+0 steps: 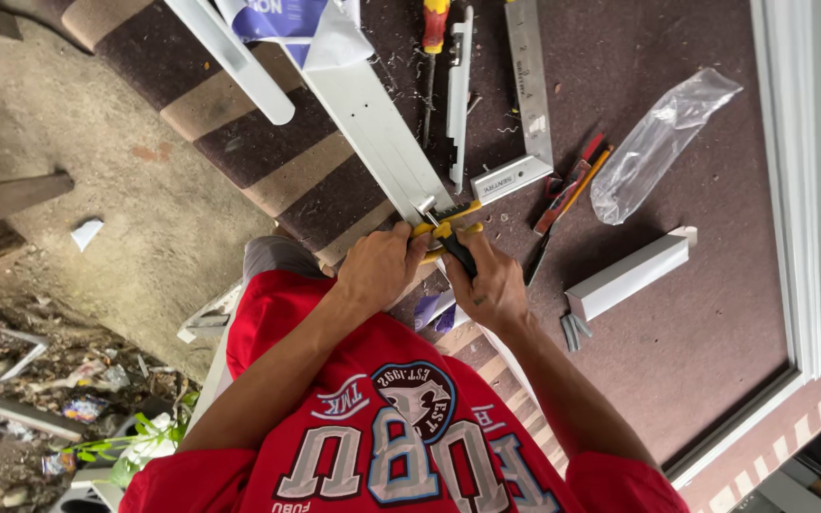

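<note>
My left hand (382, 271) presses on the near end of a long white plastic profile (372, 133) that runs diagonally up the brown board (705, 313). My right hand (491, 285) is closed around a yellow-and-black handled hand tool (448, 233), whose head sits at the cut end of the profile. The two hands touch each other around the tool. The tool's jaws are mostly hidden by my fingers. My red shirt fills the bottom of the view.
A metal try square (529, 95), a narrow white strip (458, 90) and a red-and-yellow screwdriver (434, 28) lie beyond the hands. Right of them are a pencil and red tool (567, 195), a clear plastic bag (658, 142), a short white profile piece (629, 275) and a white frame (795, 190).
</note>
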